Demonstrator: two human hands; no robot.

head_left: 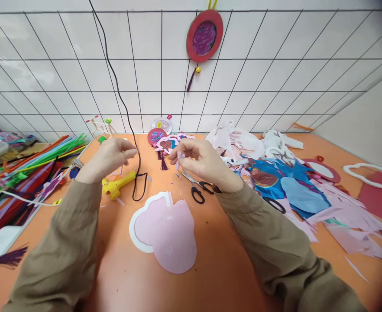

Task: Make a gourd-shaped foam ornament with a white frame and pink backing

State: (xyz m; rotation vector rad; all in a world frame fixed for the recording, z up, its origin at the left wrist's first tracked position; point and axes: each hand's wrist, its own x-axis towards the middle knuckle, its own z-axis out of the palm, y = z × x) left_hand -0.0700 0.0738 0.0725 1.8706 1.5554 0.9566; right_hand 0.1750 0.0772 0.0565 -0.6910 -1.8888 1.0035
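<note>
Viewing the orange tabletop (pixel 129 281) from above, work on the pink cut-outs is judged to be partly complete. A white-edged backing (pixel 134 232) lies flat near the front, with a pink panel (pixel 147 221) set inside its border. A second pink panel (pixel 176 242) overlaps the first and extends past the backing on the right; no white border is visible around that side. Whether either panel has been glued down cannot be determined. By comparison with the tasselled round ornament (pixel 205 37) hung on the tiled wall, joining and trimming are judged to be outstanding; no cord or tassel is seen on the pink panels.

The right hand (pixel 199 162) is closed in a pinch, and a small pale pink scrap (pixel 179 161) is gripped between thumb and fingers, above the scissors (pixel 198 195), which lie with blades parted. The left hand (pixel 108 158) is raised with fingers curled toward the thumb; nothing is seen in it, though its fingertip contact cannot be confirmed. Below it, a yellow glue gun (pixel 118 185) is laid on the tabletop. Neither panel is touched.
</note>
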